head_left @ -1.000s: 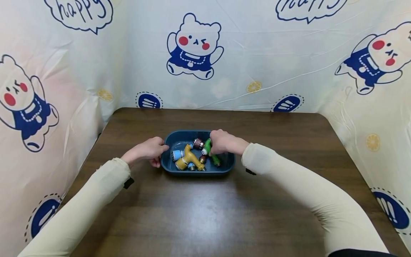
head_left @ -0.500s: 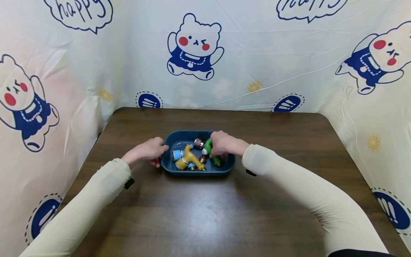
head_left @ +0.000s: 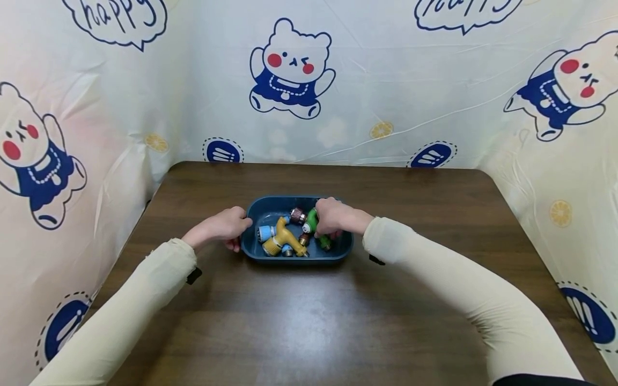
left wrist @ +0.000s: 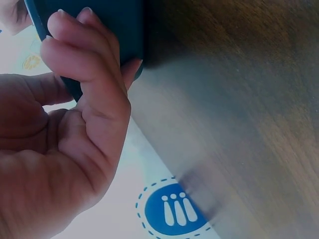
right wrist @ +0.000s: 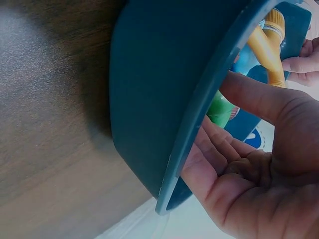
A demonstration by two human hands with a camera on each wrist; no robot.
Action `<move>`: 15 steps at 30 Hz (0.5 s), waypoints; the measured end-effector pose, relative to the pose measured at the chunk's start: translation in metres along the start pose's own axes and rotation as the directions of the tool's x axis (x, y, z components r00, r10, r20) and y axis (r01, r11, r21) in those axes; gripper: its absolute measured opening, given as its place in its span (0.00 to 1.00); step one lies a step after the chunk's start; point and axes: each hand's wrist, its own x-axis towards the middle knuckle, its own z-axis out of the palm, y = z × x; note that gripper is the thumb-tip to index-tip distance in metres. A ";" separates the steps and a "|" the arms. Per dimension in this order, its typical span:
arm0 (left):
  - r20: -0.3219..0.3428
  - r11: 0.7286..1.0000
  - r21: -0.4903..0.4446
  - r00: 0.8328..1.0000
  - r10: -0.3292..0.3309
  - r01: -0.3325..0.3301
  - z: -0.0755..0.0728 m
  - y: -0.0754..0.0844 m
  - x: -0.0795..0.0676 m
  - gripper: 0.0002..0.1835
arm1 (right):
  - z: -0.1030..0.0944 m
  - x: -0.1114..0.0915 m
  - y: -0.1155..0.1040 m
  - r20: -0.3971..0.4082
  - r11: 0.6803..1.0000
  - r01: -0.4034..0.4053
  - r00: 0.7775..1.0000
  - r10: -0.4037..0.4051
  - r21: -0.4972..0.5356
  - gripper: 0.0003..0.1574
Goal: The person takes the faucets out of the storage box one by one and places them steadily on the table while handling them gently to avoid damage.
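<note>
A dark blue tray (head_left: pixel 270 202) with rounded corners sits on the table, holding several pipe-like pieces. My left hand (head_left: pixel 228 224) grips the tray's left end, thumb at the rim and fingers curled against the outer wall; the left wrist view shows these fingers (left wrist: pixel 102 74) bent along the wall. Reaching into the tray's right side, my right hand (head_left: pixel 333 215) has thumb and fingers around a green branched piece (head_left: pixel 311 221), mostly hidden under the hand. In the right wrist view, green (right wrist: pixel 219 108) shows between thumb and fingers. Beside it lies a yellow Y-shaped piece (head_left: pixel 286 236) with a ribbed collar.
A blue ribbed end (head_left: pixel 266 232) lies at the tray's left, and a brown ribbed end (head_left: pixel 298 215) at its back. The brown wooden table (head_left: pixel 309 321) extends in front of the tray. A printed cloth (head_left: pixel 367 80) hangs behind and on both sides.
Hands, tray and pieces stay nearly in place. The right hand has sunk very slightly into the tray over the green piece, and the head view has shifted a little.
</note>
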 end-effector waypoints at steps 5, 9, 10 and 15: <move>0.000 1.000 -0.009 1.000 -0.010 0.010 0.000 0.001 -0.002 0.17 | 0.000 -0.001 -0.001 -0.001 1.000 0.003 1.000 -0.003 0.001 0.12; 0.006 1.000 -0.019 1.000 -0.020 0.020 0.000 0.002 -0.002 0.16 | -0.001 -0.002 -0.001 0.001 1.000 -0.002 1.000 0.002 -0.001 0.12; 0.011 1.000 -0.020 1.000 -0.020 0.021 0.000 0.001 -0.001 0.16 | -0.001 -0.002 -0.001 0.001 1.000 -0.003 1.000 0.003 -0.001 0.12; 0.044 1.000 -0.027 0.999 -0.005 0.006 -0.003 -0.020 0.020 0.15 | 0.000 -0.002 0.000 0.002 1.000 -0.002 1.000 0.002 0.010 0.12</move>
